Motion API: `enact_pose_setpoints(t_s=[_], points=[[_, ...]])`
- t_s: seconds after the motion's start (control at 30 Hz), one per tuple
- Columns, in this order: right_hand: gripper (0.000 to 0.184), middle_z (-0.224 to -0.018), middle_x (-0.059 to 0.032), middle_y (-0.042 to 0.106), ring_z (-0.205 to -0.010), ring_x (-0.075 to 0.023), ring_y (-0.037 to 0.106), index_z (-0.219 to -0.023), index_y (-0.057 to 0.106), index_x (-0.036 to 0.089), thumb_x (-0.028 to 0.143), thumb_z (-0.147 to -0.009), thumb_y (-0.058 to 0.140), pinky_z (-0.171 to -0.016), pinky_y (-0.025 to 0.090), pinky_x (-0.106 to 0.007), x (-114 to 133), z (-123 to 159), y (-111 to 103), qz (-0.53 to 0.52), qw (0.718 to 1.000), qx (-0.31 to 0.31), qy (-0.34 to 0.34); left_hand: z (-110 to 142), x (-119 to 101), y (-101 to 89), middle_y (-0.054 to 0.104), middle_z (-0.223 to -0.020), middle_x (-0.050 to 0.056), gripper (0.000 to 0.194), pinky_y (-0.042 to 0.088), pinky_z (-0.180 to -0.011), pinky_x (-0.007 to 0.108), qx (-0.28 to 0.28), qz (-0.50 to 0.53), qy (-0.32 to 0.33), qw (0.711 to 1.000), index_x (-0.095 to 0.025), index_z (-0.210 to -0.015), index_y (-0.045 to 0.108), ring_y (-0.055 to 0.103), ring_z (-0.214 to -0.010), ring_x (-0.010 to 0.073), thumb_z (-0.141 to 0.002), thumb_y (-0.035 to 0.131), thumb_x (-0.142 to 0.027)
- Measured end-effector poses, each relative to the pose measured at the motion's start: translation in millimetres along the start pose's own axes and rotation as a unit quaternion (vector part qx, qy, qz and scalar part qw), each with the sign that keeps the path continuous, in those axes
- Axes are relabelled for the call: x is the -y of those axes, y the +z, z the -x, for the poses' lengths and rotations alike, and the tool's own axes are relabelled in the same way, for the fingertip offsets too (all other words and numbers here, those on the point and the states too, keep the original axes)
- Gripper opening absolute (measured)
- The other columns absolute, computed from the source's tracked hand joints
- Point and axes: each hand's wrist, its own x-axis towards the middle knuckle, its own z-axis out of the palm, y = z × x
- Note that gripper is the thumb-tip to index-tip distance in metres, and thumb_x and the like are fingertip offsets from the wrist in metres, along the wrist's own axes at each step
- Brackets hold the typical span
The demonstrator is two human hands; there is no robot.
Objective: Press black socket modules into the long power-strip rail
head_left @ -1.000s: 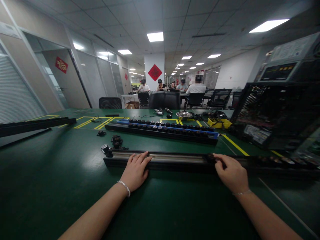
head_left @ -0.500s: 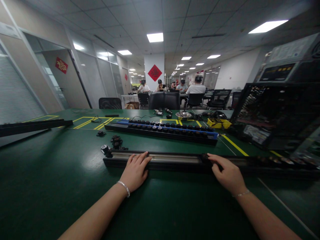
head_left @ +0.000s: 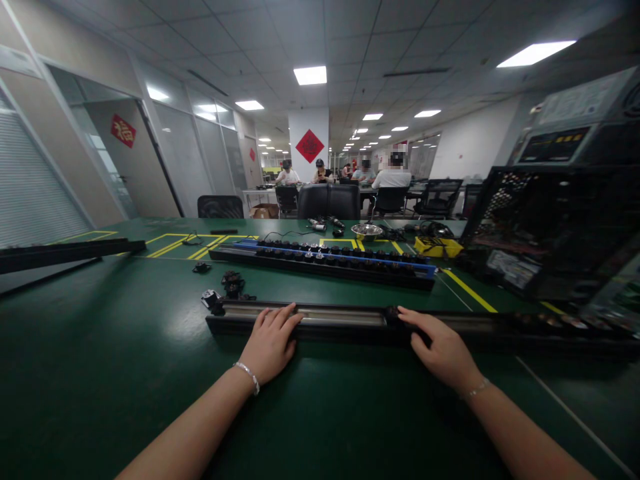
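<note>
A long black rail (head_left: pixel 345 332) with a pale metal channel lies across the green table in front of me. My left hand (head_left: pixel 273 340) rests on its left part, fingers stretched out over the channel and holding nothing. Within the channel sits a small black part (head_left: pixel 393 315), its exact kind too dark to make out. The fingertips of my right hand (head_left: pixel 445 347) touch that part's right side; the fingers are extended and the thumb is apart, not wrapped around it. Several small parts (head_left: pixel 565 321) sit along the rail's dark right end.
Loose black parts (head_left: pixel 233 283) lie by the rail's left end. Behind is a second rail (head_left: pixel 320 265) with a blue strip and many parts. A metal bowl (head_left: pixel 367 231), a yellow tray (head_left: pixel 440 247) and an opened computer case (head_left: pixel 530 227) stand farther back. Another black rail (head_left: pixel 70 252) is at left.
My right hand has moved left along the rail, and the small black part has slid left with it. Its fingers have opened from a pinch. My left hand has stayed in place.
</note>
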Motion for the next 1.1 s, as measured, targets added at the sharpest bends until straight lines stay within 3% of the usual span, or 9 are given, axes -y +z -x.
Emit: enact_pose_setpoints(t_s=[0.4, 0.87, 1.1], points=[[0.038, -0.124, -0.0044, 0.058, -0.114, -0.0210, 0.053, -0.112, 0.060, 0.020, 0.022, -0.078, 0.044, -0.101, 0.041, -0.044, 5, -2, -4, -0.013, 0.999, 0.042, 0.024, 0, 1, 1.0, 0.042, -0.140, 0.005, 0.051, 0.025, -0.106, 0.049, 0.001, 0.000, 0.000, 1.000, -0.027, -0.126, 0.046, 0.041, -0.124, 0.0241, -0.076, 0.051, -0.019], [0.041, -0.125, -0.0057, 0.058, -0.116, -0.0216, 0.052, -0.113, 0.060, 0.020, 0.020, -0.075, 0.045, -0.103, 0.039, -0.045, 7, -2, -3, -0.026, 0.999, 0.043, 0.015, 0, 0, 0.7, 0.044, -0.139, 0.005, 0.051, 0.027, -0.106, 0.049, -0.006, -0.005, 0.000, 1.000, -0.027, -0.126, 0.047, 0.043, -0.123, 0.0243, -0.075, 0.051, -0.019], [0.047, -0.130, -0.0055, 0.054, -0.119, -0.0217, 0.048, -0.119, 0.056, 0.020, 0.018, -0.073, 0.045, -0.104, 0.037, -0.046, 14, -3, -1, -0.015, 0.997, 0.075, 0.004, 0, 0, 0.8, 0.042, -0.140, 0.005, 0.051, 0.026, -0.106, 0.049, -0.003, -0.002, 0.001, 1.000, -0.027, -0.126, 0.046, 0.042, -0.123, 0.0246, -0.075, 0.051, -0.019]])
